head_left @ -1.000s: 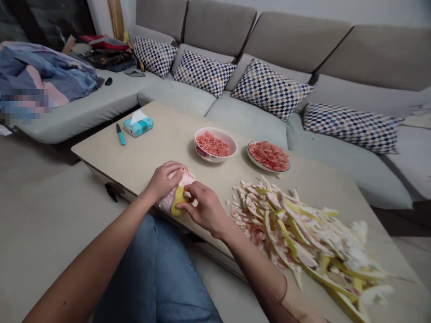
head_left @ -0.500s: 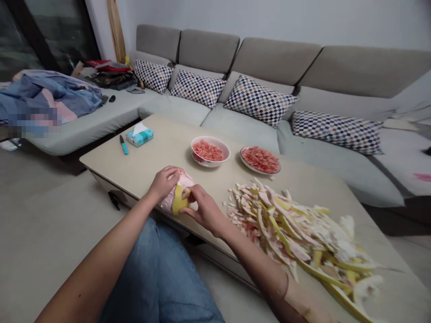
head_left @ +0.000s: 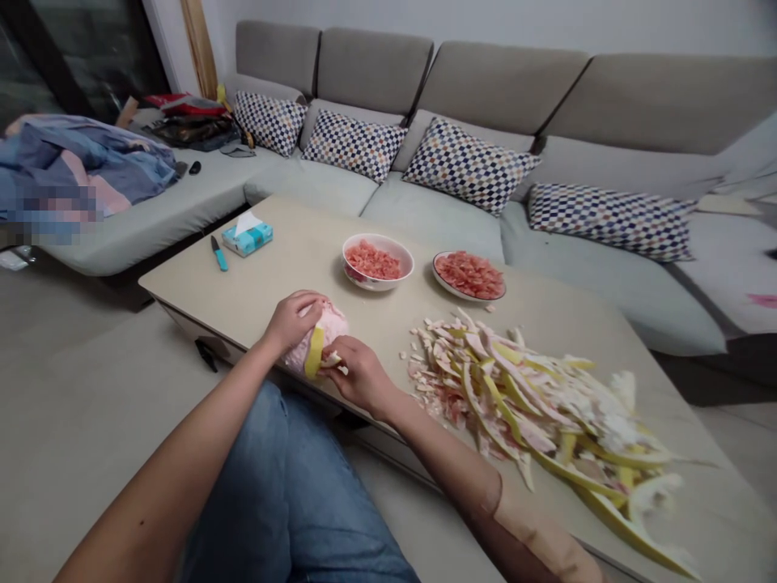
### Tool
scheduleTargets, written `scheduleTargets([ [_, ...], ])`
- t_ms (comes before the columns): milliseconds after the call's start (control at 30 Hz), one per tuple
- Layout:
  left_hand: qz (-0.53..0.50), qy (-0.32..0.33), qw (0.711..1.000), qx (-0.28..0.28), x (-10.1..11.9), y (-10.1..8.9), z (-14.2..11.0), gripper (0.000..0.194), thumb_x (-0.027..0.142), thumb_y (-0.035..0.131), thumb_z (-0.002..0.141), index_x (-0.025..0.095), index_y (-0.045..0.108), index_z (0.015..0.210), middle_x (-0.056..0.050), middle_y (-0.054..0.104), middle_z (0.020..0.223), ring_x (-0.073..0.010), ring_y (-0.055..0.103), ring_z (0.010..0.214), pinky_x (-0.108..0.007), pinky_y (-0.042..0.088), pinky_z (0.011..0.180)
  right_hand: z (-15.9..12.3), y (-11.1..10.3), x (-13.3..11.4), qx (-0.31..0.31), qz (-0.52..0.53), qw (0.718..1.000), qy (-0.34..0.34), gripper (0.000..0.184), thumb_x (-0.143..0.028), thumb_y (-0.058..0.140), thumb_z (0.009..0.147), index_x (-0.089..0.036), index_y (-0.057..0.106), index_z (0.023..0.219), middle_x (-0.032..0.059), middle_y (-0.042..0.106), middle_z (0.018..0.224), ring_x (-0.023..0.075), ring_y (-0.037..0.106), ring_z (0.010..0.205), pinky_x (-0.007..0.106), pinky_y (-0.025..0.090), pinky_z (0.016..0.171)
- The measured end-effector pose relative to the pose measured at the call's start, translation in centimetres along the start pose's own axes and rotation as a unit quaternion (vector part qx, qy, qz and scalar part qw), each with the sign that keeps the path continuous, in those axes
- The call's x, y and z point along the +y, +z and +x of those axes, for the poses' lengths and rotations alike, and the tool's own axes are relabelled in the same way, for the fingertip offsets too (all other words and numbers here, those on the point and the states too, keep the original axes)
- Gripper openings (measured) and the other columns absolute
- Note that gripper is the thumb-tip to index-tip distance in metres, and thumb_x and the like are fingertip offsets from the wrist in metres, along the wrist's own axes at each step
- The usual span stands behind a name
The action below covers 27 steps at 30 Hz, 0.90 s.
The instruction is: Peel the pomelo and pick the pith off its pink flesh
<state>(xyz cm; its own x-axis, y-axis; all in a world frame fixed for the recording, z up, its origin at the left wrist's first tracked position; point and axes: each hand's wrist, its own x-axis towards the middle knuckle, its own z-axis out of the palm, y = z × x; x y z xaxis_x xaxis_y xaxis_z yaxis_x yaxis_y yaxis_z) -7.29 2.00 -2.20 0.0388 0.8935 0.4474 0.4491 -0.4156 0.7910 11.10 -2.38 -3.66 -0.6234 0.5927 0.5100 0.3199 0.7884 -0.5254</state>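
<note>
A grey sofa (head_left: 376, 73) runs along the far edge of the table (head_left: 303, 259); pale wall (head_left: 546, 24) behind; grey floor (head_left: 91, 389) by the table's left corner.

The pale table (head_left: 261, 291) carried a bowl (head_left: 371, 283) of red pieces (head_left: 373, 261); right of the bowl stood a heaped plate (head_left: 452, 289); nearer than the bowl and rightward sprawled yellow peels (head_left: 503, 409); left of the bowl lay a tissue pack (head_left: 248, 239); farther left, a knife (head_left: 220, 257).

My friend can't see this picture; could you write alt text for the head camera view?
A left hand steadies a partly peeled, pinkish fruit while the right hand pinches a pale piece by its yellow rind. On the table are a bowl and a plate of reddish pulp and a heap of peelings.
</note>
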Motion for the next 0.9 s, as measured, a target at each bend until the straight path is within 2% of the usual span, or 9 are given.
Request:
scheduleTargets([
  [67,-0.002,-0.008,1.0,0.003,0.0,0.0,0.0,0.023,0.03,0.054,0.087,0.019,0.073,0.092,-0.006,0.073,0.101,-0.0185,0.066,0.099,-0.033,0.051,0.095,-0.6,0.3,0.1,0.001,-0.021,0.999,-0.03,0.014,-0.011,0.053,0.084,-0.021,0.055,0.075,0.0023,0.052,0.072,0.0173,0.049,0.071,0.027,0.039,0.065],
  [133,-0.006,-0.012,1.0,0.004,-0.2,0.0,0.0,0.023,0.031,0.053,0.088,0.019,0.072,0.094,-0.007,0.073,0.102,-0.0184,0.066,0.099,-0.033,0.051,0.095,-1.1,0.4,0.1,0.011,-0.028,0.999,-0.034,0.016,-0.01,0.049,0.085,-0.021,0.054,0.075,0.0028,0.052,0.073,0.0179,0.049,0.072,0.028,0.04,0.065],
  [233,-0.012,-0.013,1.0,0.002,-0.5,0.1,0.0,0.026,0.032,0.051,0.089,0.018,0.072,0.097,-0.007,0.073,0.104,-0.018,0.066,0.101,-0.032,0.05,0.095,-1.9,0.6,-0.1,0.049,-0.018,0.999,0.012,0.014,-0.012,0.054,0.084,-0.021,0.056,0.094,0.0065,0.057,0.09,0.0199,0.053,0.083,0.031,0.046,0.072],
  [367,-0.011,-0.012,1.0,0.001,-0.5,0.2,0.1,0.027,0.034,0.051,0.09,0.018,0.072,0.097,-0.007,0.072,0.105,-0.0179,0.065,0.102,-0.033,0.05,0.096,-2.5,0.8,-0.4,0.062,-0.038,0.996,0.059,0.036,-0.018,0.063,0.084,-0.022,0.052,0.117,0.0099,0.059,0.105,0.0233,0.056,0.094,0.036,0.048,0.08],
  [433,-0.009,-0.018,1.0,0.004,-0.4,0.3,0.1,0.027,0.034,0.051,0.09,0.018,0.072,0.096,-0.007,0.073,0.104,-0.0182,0.066,0.101,-0.033,0.05,0.095,-2.4,0.9,-0.6,0.073,-0.037,0.995,0.064,0.035,-0.018,0.065,0.083,-0.022,0.054,0.116,0.0097,0.06,0.105,0.0235,0.056,0.095,0.036,0.048,0.08],
  [533,-0.005,-0.025,1.0,0.006,-0.2,0.3,0.2,0.025,0.033,0.052,0.09,0.018,0.072,0.095,-0.006,0.073,0.103,-0.018,0.066,0.1,-0.032,0.051,0.094,-1.7,1.1,-0.9,0.084,-0.022,0.994,0.063,0.024,-0.019,0.065,0.083,-0.022,0.059,0.106,0.0098,0.061,0.102,0.0235,0.056,0.095,0.036,0.048,0.081],
  [667,0.002,-0.013,1.0,0.001,-0.1,0.2,0.3,0.024,0.032,0.053,0.089,0.018,0.072,0.093,-0.006,0.072,0.101,-0.0175,0.065,0.099,-0.031,0.05,0.094,-0.8,0.9,-1.0,0.057,-0.037,0.997,0.034,0.01,-0.02,0.061,0.085,-0.02,0.061,0.095,0.0101,0.062,0.094,0.0232,0.055,0.088,0.035,0.046,0.077],
  [800,0.003,-0.003,1.0,0.0,-0.1,0.1,0.2,0.023,0.031,0.053,0.089,0.018,0.072,0.092,-0.006,0.072,0.101,-0.0174,0.065,0.099,-0.031,0.05,0.095,-1.0,0.7,-0.6,0.026,-0.095,0.995,-0.003,0.01,-0.019,0.053,0.089,-0.02,0.062,0.095,0.0097,0.061,0.088,0.0227,0.052,0.082,0.034,0.043,0.071],
  [900,0.009,-0.004,1.0,-0.001,0.1,0.1,0.2,0.023,0.031,0.053,0.089,0.018,0.072,0.092,-0.007,0.072,0.101,-0.0174,0.065,0.1,-0.032,0.05,0.095,-1.6,0.8,0.0,0.019,-0.096,0.994,-0.043,0.013,-0.017,0.049,0.091,-0.02,0.062,0.094,0.0091,0.061,0.085,0.0218,0.05,0.079,0.033,0.042,0.071],
])
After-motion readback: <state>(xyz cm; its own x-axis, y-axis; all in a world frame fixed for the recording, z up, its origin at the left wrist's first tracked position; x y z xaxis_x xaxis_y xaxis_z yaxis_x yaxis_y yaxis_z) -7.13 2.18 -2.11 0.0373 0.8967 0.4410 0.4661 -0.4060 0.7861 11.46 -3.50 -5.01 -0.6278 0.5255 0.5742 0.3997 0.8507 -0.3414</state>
